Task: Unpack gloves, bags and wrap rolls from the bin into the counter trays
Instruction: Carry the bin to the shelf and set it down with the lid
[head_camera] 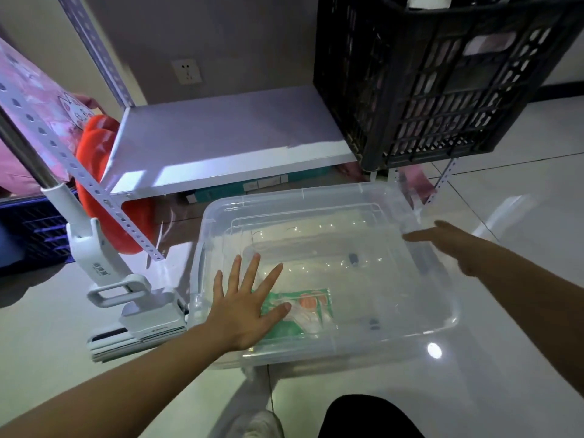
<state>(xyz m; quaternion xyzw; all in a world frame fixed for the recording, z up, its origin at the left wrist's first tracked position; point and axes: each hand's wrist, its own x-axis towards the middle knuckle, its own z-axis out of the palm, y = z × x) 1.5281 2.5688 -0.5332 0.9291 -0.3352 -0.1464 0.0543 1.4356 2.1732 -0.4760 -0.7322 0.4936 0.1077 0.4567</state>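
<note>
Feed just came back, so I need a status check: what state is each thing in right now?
Clear bin: on floor, lid off, nearly emptied.
Green packet: flat inside bin.
Left hand: open, fingers spread over packet.
Right hand: open, at bin's right rim.
Black crate: on shelf, upright.

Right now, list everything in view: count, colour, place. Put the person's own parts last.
clear bin: one, transparent, on the floor in the middle
green packet: one, green with orange and white print, lying in the bin's near left part
black crate: one, black lattice, on the shelf's right end
white shelf: one, white board on perforated posts, behind the bin
red object: one, red-orange, left of the shelf board
white appliance: one, white, on the floor left of the bin
wall socket: one, white, on the wall
left hand: open, fingers spread, over the packet
right hand: open, at the bin's far right rim
</note>
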